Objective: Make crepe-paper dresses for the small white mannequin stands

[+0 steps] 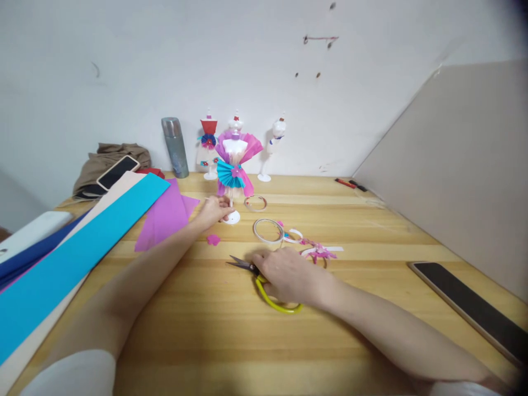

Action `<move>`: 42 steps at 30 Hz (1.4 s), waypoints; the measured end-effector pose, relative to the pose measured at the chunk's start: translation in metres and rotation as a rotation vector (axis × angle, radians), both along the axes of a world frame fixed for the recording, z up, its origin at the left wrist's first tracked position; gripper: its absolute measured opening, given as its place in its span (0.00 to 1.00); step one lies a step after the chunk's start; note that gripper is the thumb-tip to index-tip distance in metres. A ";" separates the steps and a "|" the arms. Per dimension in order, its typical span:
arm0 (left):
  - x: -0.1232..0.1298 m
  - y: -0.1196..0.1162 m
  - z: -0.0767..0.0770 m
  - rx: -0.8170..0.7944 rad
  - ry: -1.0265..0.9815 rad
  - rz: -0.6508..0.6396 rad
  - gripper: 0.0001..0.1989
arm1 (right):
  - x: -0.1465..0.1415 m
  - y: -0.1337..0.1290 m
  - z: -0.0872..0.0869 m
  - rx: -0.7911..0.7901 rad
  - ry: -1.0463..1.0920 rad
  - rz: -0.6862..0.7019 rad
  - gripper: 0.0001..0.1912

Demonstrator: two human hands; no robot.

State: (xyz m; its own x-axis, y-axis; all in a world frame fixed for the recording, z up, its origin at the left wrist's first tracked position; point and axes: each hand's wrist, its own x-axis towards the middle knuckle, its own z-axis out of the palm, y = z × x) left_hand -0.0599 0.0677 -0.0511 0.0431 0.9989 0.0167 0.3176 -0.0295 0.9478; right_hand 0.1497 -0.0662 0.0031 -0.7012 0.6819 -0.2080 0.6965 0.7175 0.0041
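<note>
My left hand (218,209) is closed at the foot of a small white dress form (235,146), with fingers and thumb at its pole and round base. Purple and pink paper dresses the form, and a turquoise pleated paper fan (231,174) sits at its waist. Nearer to me, my right hand (284,272) grips yellow-handled scissors (271,300) low over the tabletop. Their blades point left and stand slightly apart. Between the two hands lies a pink paper flower (213,240). Just beyond my right hand is a roll of tape (268,231).
Behind stand more dress forms, one with a red top (209,127), and a grey flask (175,147). Long paper sheets (82,258) and purple paper (160,220) cover the left side. Pink scraps (319,251) lie mid-table. A phone (470,305) lies right, markers (350,184) behind.
</note>
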 end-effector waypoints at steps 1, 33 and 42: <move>0.000 0.000 0.000 -0.003 0.005 0.001 0.07 | 0.000 0.000 -0.001 0.002 0.004 -0.003 0.19; -0.002 0.005 -0.012 -0.009 0.004 -0.048 0.05 | -0.011 -0.010 0.001 0.026 -0.115 -0.017 0.18; -0.001 0.002 -0.010 0.000 -0.052 -0.042 0.07 | -0.012 -0.011 0.006 0.017 -0.135 -0.008 0.17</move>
State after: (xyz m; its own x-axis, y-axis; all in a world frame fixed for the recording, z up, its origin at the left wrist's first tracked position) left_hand -0.0607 0.0692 -0.0615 0.0843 0.9962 0.0203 0.2665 -0.0422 0.9629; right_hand 0.1377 -0.0772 0.0086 -0.6620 0.6918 -0.2883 0.6947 0.7108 0.1104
